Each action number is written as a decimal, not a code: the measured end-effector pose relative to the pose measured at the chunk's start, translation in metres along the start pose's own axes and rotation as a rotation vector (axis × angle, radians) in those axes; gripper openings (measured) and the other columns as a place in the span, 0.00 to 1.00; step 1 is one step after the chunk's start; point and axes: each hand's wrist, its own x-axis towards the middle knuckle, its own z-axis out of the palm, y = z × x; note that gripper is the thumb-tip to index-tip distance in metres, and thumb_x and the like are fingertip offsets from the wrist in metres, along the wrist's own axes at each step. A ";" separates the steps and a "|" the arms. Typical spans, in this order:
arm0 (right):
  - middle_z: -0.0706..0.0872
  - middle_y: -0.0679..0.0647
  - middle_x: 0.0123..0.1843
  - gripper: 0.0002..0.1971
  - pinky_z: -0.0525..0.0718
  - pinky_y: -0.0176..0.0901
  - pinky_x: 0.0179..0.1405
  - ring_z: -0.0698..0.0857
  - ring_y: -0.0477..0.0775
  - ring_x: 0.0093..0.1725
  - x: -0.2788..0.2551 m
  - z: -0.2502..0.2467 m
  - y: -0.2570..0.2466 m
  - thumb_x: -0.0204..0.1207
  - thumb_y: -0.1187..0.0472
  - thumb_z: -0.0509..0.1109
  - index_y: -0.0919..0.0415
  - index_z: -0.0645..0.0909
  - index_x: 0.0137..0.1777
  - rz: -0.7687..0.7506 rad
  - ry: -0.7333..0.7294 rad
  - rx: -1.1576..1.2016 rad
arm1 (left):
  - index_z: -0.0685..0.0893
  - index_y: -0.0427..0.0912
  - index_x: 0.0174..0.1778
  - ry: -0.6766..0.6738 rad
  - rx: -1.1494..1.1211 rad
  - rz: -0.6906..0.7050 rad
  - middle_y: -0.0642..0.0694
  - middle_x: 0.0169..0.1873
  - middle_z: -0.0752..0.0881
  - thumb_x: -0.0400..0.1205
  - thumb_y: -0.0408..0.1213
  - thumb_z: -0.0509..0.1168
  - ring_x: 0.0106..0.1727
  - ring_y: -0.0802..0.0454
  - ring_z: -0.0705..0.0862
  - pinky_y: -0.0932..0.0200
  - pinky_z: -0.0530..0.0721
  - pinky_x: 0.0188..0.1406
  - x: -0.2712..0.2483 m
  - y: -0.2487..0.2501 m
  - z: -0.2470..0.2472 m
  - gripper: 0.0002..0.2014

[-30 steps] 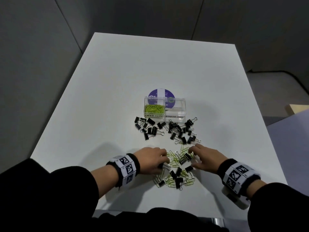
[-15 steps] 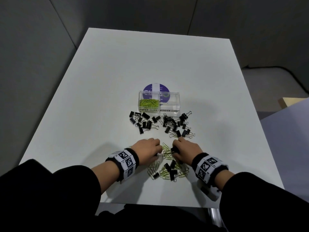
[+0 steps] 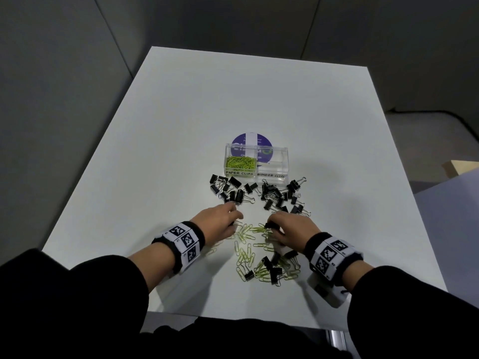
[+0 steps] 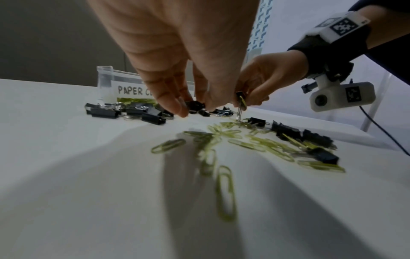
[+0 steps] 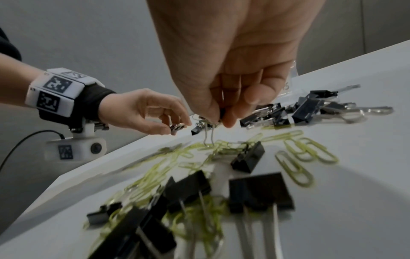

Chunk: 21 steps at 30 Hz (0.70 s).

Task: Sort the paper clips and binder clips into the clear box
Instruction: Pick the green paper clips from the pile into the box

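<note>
the left hand (image 3: 219, 224) was seen pinching a black binder clip (image 4: 195, 106), a grip plain only in the wrist views. the right hand (image 3: 287, 229) was clamped on another binder clip (image 4: 240, 99), its wire handles hanging down. green paper clips (image 3: 246, 244) lay scattered near the table's (image 3: 181, 125) near edge. the clear box (image 3: 256, 161) stood mid-table, its labelled halves read only from the head view.

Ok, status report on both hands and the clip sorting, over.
Left hand pinches a small black binder clip. Right hand pinches another black binder clip. Clear plastic box: binder-clip side looks bare. Nothing blocking it.
</note>
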 end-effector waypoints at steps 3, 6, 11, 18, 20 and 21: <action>0.86 0.53 0.54 0.12 0.80 0.38 0.43 0.83 0.51 0.45 0.007 -0.014 0.010 0.83 0.56 0.57 0.58 0.78 0.59 0.140 0.046 0.126 | 0.76 0.43 0.68 0.047 0.061 0.003 0.46 0.63 0.77 0.85 0.44 0.57 0.58 0.50 0.80 0.62 0.79 0.49 0.011 -0.009 -0.016 0.18; 0.86 0.57 0.51 0.14 0.80 0.46 0.44 0.83 0.57 0.47 0.022 -0.028 0.030 0.83 0.53 0.56 0.61 0.77 0.58 0.357 0.082 0.249 | 0.77 0.43 0.66 0.121 0.090 -0.023 0.46 0.62 0.78 0.84 0.43 0.59 0.58 0.50 0.79 0.63 0.79 0.50 0.028 -0.014 -0.033 0.16; 0.84 0.66 0.57 0.14 0.79 0.50 0.51 0.83 0.64 0.53 0.048 -0.030 0.058 0.82 0.59 0.59 0.67 0.75 0.62 0.554 0.141 0.437 | 0.76 0.43 0.69 0.127 0.108 -0.114 0.45 0.65 0.77 0.84 0.40 0.59 0.64 0.46 0.77 0.54 0.81 0.52 0.055 -0.018 -0.046 0.17; 0.86 0.62 0.56 0.13 0.81 0.48 0.53 0.81 0.54 0.45 0.030 -0.021 0.069 0.79 0.65 0.63 0.62 0.77 0.63 0.523 0.134 0.518 | 0.74 0.46 0.71 0.128 0.124 0.030 0.46 0.68 0.77 0.83 0.34 0.59 0.67 0.48 0.76 0.55 0.79 0.66 0.057 0.018 -0.026 0.19; 0.86 0.59 0.55 0.09 0.81 0.47 0.54 0.81 0.53 0.47 0.016 -0.017 0.070 0.79 0.62 0.63 0.61 0.79 0.58 0.507 0.093 0.445 | 0.73 0.47 0.72 0.013 0.138 0.170 0.46 0.68 0.76 0.83 0.38 0.60 0.66 0.49 0.77 0.55 0.80 0.66 0.050 0.032 -0.011 0.19; 0.86 0.58 0.55 0.08 0.81 0.46 0.54 0.81 0.53 0.47 0.009 -0.014 0.068 0.79 0.61 0.63 0.60 0.79 0.56 0.488 0.073 0.412 | 0.72 0.47 0.72 -0.037 0.150 0.240 0.46 0.68 0.76 0.83 0.40 0.61 0.65 0.49 0.77 0.56 0.81 0.64 0.049 0.038 -0.003 0.20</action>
